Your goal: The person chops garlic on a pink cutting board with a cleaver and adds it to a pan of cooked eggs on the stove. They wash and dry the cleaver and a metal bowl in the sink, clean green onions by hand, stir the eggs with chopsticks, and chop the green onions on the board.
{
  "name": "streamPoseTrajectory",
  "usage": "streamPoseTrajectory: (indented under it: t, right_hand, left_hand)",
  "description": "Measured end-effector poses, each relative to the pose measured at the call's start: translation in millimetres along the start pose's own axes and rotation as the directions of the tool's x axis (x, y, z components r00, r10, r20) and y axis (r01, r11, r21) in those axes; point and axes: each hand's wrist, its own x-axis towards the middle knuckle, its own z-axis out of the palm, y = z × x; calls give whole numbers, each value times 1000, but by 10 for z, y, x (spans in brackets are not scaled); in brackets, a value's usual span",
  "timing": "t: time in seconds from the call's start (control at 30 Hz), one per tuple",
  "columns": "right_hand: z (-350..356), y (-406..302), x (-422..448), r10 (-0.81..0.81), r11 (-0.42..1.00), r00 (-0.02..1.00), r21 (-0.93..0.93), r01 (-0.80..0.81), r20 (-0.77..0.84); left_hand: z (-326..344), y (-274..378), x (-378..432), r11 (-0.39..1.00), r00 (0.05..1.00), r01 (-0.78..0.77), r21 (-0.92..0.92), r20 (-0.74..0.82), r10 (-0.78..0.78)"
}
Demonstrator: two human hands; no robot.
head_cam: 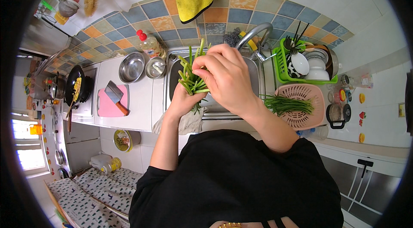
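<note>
A bunch of leafy greens with thick cut stems (pixel 193 82) is gripped in my left hand (pixel 184 100), stem ends up, over the stainless steel sink (pixel 222 108). My right hand (pixel 227 78) is bent over the same bunch. Its thumb and forefinger pinch at the stems, and its palm side is hidden. To the right, thin green chives (pixel 287 104) lie across a pink plastic colander (pixel 317 99), their tips over its left rim. A metal faucet (pixel 256 32) arches behind my right hand.
Left of the sink are two metal bowls (pixel 131 66), a dish soap bottle (pixel 151 45), and a cleaver (pixel 114 94) on a pink cutting board (pixel 106 105). A wok (pixel 71 86) holding yellow food sits on the stove. A green dish rack (pixel 280 66) stands right. A cloth (pixel 190 123) covers the front edge.
</note>
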Motion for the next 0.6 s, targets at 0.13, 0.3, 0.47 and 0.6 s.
streamPoseTrajectory:
  t: [0.13,0.3,0.47,0.6]
  right_hand:
    - [-23,1,11,5,999,1000,35,-5,-21]
    - [-154,56,144,117,963,989,255,-89,-94]
    - [-335,131,154,144,978,979,174,-117,-146]
    - [-302,107,82,82,984,996,158,-78,-24]
  left_hand:
    - [5,12,7,1000,999,-14,12,34,14]
    - [-44,-155,-72,987,993,112,-114,38,-108]
    - [-118,-284,-109,940,979,201,-275,82,-185]
    - [-126,-251,-104,895,986,167,-414,67,-153]
